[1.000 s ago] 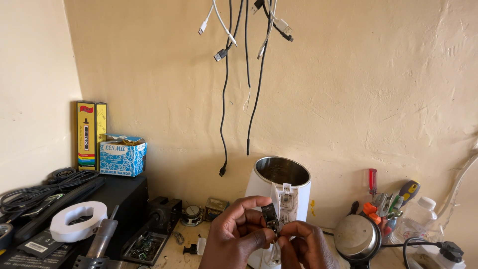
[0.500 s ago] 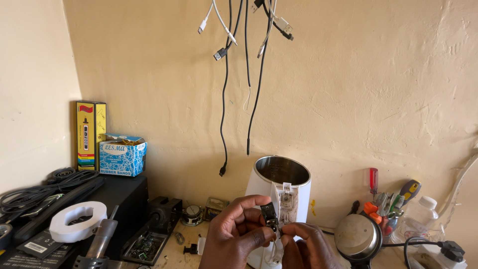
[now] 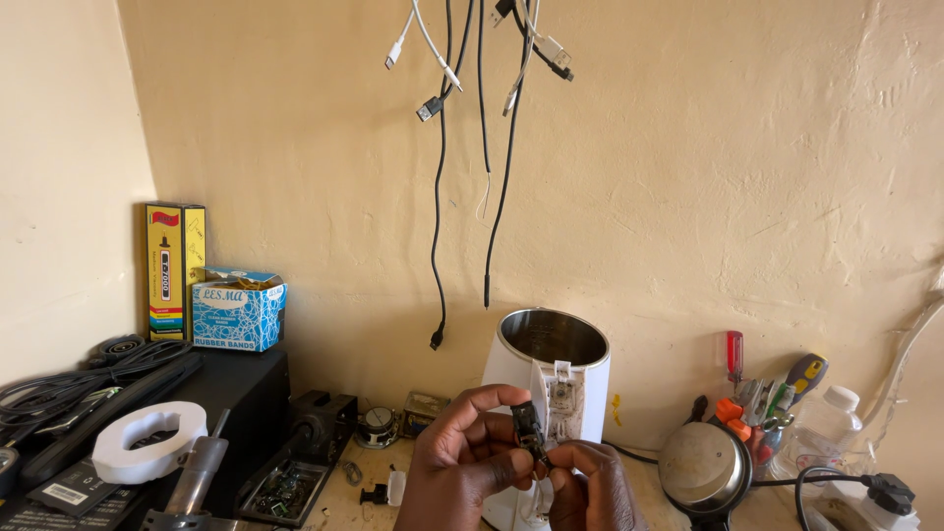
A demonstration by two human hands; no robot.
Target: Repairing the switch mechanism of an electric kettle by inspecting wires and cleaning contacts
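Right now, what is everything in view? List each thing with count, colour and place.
small part: one, black, pinched between both hands
kettle: one, white, open steel top, behind the hands
cables: several, black and white, hanging on the wall
boxes: two, yellow and blue, left on a black case
tape roll: one, white, lower left
round lid: one, steel, right of the kettle
screwdrivers: several, red and orange, right
left hand: grip on the part
right hand: grip on the part

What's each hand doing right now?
Left hand: pinching a small black part.
Right hand: closed on the same part from below.
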